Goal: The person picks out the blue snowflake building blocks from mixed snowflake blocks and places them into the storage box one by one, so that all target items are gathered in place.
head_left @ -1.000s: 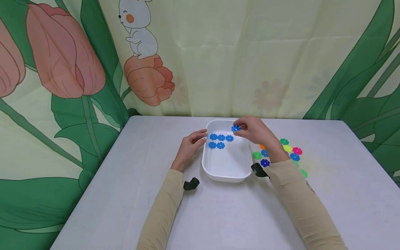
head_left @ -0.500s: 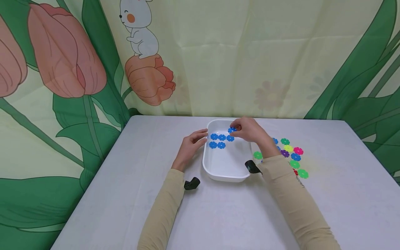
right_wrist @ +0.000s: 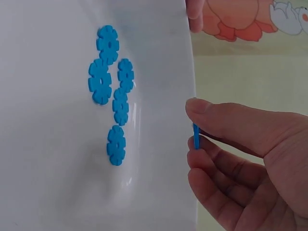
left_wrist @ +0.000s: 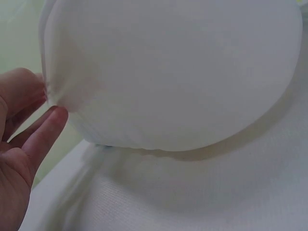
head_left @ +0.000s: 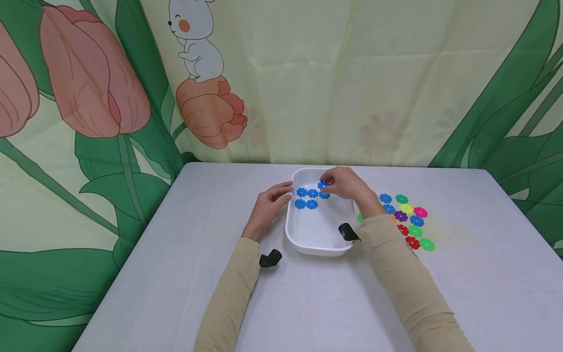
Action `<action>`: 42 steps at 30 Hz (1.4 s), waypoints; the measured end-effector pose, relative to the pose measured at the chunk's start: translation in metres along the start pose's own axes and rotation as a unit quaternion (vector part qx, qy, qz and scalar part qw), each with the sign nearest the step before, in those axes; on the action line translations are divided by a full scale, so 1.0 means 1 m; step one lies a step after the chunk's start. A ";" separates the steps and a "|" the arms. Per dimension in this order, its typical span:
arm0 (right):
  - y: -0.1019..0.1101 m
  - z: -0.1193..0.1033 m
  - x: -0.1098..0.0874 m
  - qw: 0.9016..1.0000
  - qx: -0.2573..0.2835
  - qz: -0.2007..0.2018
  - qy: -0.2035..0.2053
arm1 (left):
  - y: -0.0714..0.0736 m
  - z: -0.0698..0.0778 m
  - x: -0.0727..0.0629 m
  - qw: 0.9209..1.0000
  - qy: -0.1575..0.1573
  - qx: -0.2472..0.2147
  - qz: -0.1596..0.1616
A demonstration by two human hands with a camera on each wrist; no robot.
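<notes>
My right hand [head_left: 348, 188] pinches a blue flower-shaped plastic disc [right_wrist: 196, 138] between thumb and fingers, over the far part of a white tray [head_left: 318, 232]. In the right wrist view the held disc shows edge-on. Several matching blue discs [head_left: 312, 204] lie flat inside the tray, in two short rows towards its far left. At the tray's left side is my left hand [head_left: 267, 208], fingers fairly straight. Its fingertips meet the tray wall [left_wrist: 144, 96] in the left wrist view.
Right of the tray, loose flower discs in several colours lie on the white tabletop, among them a pink disc [head_left: 420, 212], a purple disc [head_left: 400, 216] and a green disc [head_left: 426, 244]. A printed curtain [head_left: 308, 98] hangs behind the table.
My right hand has moved left over the tray with the blue disc, bringing it close to the discs there. More loose discs show behind the right forearm. The left hand stays put.
</notes>
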State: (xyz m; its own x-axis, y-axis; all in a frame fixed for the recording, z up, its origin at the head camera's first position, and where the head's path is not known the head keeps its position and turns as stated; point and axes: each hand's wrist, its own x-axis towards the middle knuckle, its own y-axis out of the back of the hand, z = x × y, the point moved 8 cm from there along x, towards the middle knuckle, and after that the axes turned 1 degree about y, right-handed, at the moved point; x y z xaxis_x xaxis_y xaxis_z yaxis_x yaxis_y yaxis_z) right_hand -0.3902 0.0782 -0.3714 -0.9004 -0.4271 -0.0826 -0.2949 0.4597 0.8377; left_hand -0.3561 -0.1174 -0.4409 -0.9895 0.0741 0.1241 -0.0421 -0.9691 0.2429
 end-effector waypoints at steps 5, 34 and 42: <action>-0.006 0.001 0.005 1.000 -0.011 -0.017 -0.007 | 0.000 0.001 0.000 1.000 0.003 0.000 -0.002; -0.028 -0.001 0.014 0.992 -0.102 -0.076 0.012 | -0.001 0.000 0.000 1.000 -0.001 0.000 -0.007; -0.034 0.001 0.012 0.987 -0.128 -0.100 -0.007 | -0.001 0.000 0.000 1.000 0.000 0.003 -0.003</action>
State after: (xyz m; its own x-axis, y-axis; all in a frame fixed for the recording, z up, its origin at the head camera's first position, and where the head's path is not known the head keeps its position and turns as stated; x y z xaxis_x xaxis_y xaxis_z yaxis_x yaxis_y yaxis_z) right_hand -0.3912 0.0581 -0.4015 -0.8370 -0.4782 -0.2661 -0.3787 0.1553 0.9124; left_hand -0.3556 -0.1169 -0.4408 -0.9893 0.0805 0.1216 -0.0479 -0.9670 0.2503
